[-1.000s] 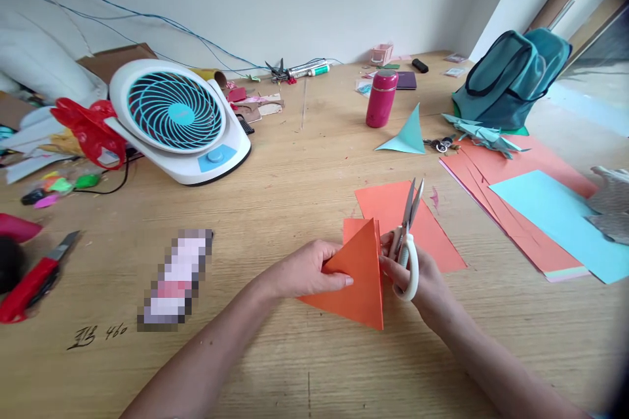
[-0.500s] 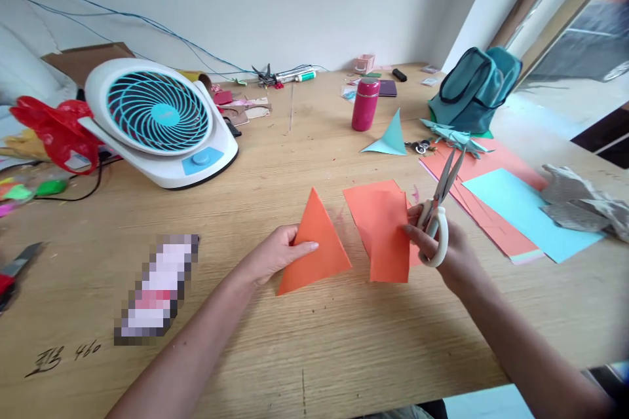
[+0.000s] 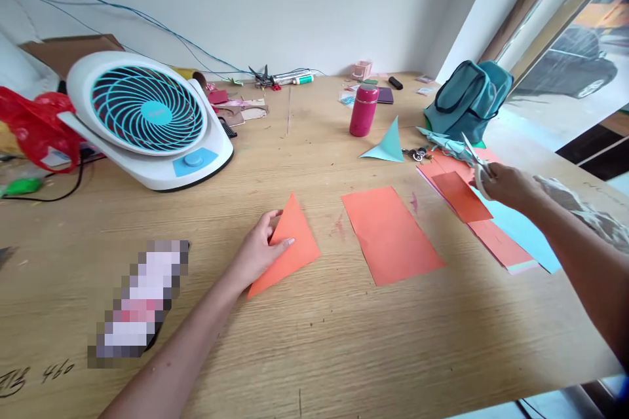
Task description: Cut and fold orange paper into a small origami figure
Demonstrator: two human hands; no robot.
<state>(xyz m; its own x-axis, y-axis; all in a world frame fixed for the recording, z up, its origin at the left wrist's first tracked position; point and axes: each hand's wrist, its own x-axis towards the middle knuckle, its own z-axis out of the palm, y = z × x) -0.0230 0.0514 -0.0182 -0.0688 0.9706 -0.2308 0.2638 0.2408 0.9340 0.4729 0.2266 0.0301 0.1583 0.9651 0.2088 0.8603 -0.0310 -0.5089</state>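
Between the thumb and fingers of my left hand (image 3: 258, 252) is a folded orange paper triangle (image 3: 292, 245), its tip pointing away from me. Over the paper pile at the right, my right hand (image 3: 508, 184) grips a pair of scissors (image 3: 481, 173) with pale handles, blades pointing up and left. Just left of that hand, a small orange paper piece (image 3: 462, 196) lies on the pile of orange sheets (image 3: 506, 245). A larger orange sheet (image 3: 390, 232) rests flat on the table between my hands. A light blue sheet (image 3: 521, 226) is partly under my right arm.
A white fan (image 3: 152, 111) stands at the back left, with a blurred-out phone-shaped item (image 3: 140, 301) nearer me. Behind the sheets are a pink bottle (image 3: 364, 110), a folded blue paper (image 3: 388, 143), keys (image 3: 417, 154) and a teal bag (image 3: 466, 101). Crumpled grey cloth (image 3: 587, 206) lies far right.
My right hand has moved right and away with the scissors, and the small orange piece it held now lies on the pile. My left hand has shifted slightly left with the triangle.
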